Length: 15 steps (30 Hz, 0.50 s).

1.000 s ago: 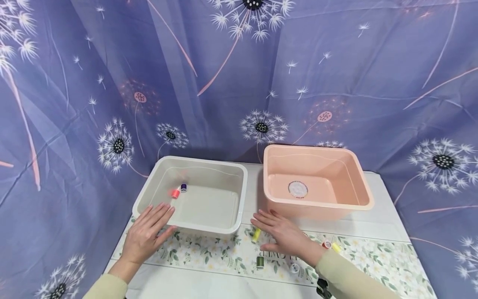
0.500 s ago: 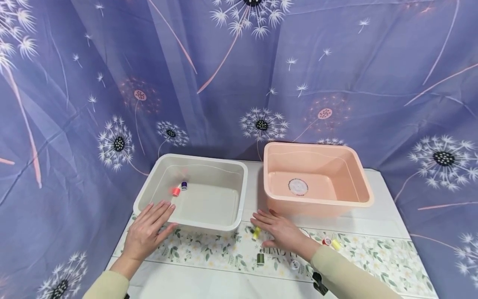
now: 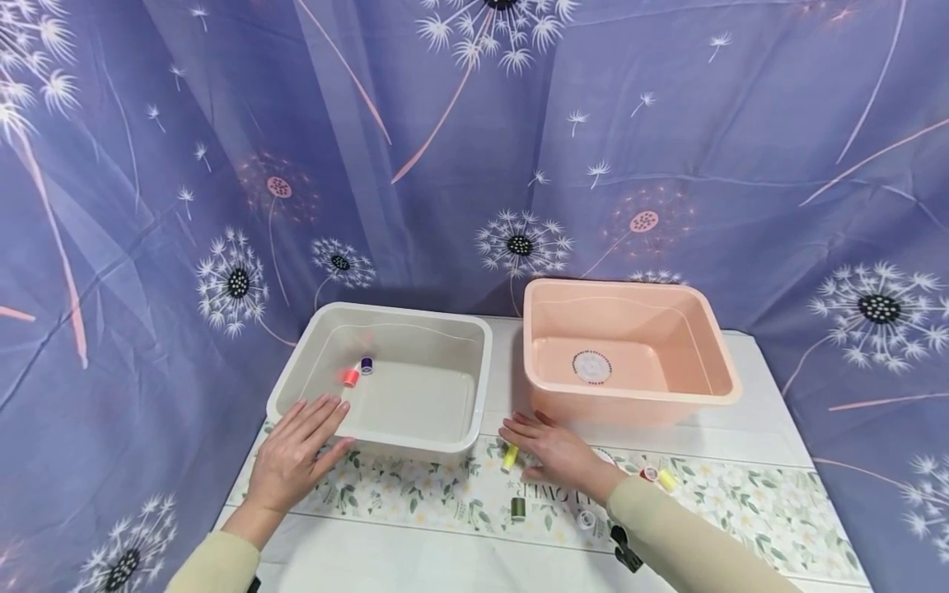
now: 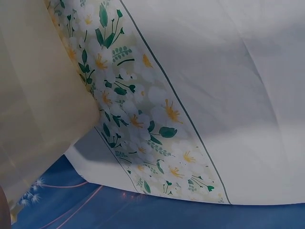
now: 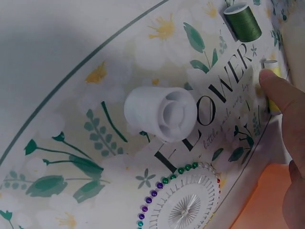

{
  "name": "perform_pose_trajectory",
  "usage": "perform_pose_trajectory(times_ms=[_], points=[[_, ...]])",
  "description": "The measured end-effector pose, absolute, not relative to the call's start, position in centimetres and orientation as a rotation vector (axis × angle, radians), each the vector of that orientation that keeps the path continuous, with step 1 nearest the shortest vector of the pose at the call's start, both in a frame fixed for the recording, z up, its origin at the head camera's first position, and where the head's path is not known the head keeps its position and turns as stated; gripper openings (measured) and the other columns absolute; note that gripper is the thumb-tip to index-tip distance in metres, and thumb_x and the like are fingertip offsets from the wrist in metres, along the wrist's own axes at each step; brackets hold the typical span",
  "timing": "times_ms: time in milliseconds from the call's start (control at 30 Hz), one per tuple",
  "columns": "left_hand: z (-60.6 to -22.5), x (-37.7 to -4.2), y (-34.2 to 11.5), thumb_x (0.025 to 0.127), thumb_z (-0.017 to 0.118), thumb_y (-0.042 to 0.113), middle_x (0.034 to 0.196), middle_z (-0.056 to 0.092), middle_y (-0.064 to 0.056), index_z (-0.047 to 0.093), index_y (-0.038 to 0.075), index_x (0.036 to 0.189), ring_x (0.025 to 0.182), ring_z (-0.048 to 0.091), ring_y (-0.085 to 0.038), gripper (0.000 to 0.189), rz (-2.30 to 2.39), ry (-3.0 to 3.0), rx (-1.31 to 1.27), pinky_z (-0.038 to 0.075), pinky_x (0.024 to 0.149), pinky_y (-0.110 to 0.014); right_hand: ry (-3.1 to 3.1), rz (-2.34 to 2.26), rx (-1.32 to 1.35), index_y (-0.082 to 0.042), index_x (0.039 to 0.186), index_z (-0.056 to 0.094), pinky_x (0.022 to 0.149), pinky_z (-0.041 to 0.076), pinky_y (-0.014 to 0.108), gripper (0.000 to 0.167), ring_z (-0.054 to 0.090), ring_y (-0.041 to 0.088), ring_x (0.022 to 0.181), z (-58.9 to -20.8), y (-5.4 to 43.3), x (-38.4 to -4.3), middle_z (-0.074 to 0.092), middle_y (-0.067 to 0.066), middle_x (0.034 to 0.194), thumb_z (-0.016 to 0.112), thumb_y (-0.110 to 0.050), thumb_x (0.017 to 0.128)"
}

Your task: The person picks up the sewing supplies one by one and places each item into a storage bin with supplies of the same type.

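Note:
My left hand [image 3: 292, 457] lies with straight fingers over the front left rim of the grey basin [image 3: 482, 395]. Inside that basin are a red thread spool [image 3: 351, 377] and a dark purple spool [image 3: 366, 366]. My right hand [image 3: 559, 453] hovers, fingers extended, in front of the pink basin [image 3: 630, 395]. A yellow spool [image 3: 510, 458] is close under its fingers; whether they touch cannot be told. Near it lie a green spool [image 5: 244, 23] and a white spool [image 5: 159, 112]. A wheel of pearl-headed pins [image 5: 186, 205] lies partly hidden under my right wrist.
Another pin wheel [image 3: 591, 367] sits in the pink basin. Right of my forearm lie a red spool [image 3: 649, 473] and a second yellow spool [image 3: 668, 480]. A flower-printed cloth [image 3: 415, 502] covers the table. A purple dandelion curtain [image 3: 445, 165] hangs behind.
The head view has tilted slightly, so the basins appear a little higher. My right forearm has shifted slightly left; both hands otherwise keep their places.

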State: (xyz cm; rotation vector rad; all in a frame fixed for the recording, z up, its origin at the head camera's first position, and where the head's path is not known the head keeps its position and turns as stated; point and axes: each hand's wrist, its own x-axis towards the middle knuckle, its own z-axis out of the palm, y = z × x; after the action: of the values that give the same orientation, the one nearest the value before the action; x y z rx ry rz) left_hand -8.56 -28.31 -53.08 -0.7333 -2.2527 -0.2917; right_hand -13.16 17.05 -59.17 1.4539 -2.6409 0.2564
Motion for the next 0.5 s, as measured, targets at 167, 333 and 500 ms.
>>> perform_pose_trajectory(times_ms=[167,333,500], points=[[-53.0,-8.62,-28.29,0.111,0.045,0.058,0.125,0.076,-0.02,0.076,0.004,0.131,0.112,0.074,-0.042,0.065,-0.294,-2.252,-0.732,0.028,0.131,-0.036,-2.637,0.236,1.436,-0.002,0.147,0.063,0.118,0.045,0.059,0.081,0.058,0.037,0.14,-59.49,16.78,-13.21,0.064,0.016,0.149,0.093,-0.037,0.08],[-52.98,-8.61,-28.29,0.11,0.048,0.057,0.126,0.076,-0.02,0.075,0.004,0.132,0.113,0.074,-0.042,0.064,-0.294,-2.263,-0.736,0.027,0.132,-0.035,-2.673,0.235,1.428,-0.003,0.145,0.065,0.117,0.047,0.058,0.074,0.059,0.037,0.14,-59.81,16.57,-13.24,0.065,0.015,0.147,0.091,-0.034,0.083],[-53.05,-8.55,-28.34,0.11,0.048,0.057,0.126,0.076,-0.02,0.075,0.004,0.132,0.113,0.074,-0.042,0.063,-0.298,-2.26,-0.738,0.027,0.132,-0.036,-2.705,0.223,1.422,-0.005,0.144,0.067,0.116,0.049,0.055,0.066,0.059,0.036,0.14,-60.11,16.45,-13.26,0.067,0.013,0.146,0.089,-0.031,0.087]])
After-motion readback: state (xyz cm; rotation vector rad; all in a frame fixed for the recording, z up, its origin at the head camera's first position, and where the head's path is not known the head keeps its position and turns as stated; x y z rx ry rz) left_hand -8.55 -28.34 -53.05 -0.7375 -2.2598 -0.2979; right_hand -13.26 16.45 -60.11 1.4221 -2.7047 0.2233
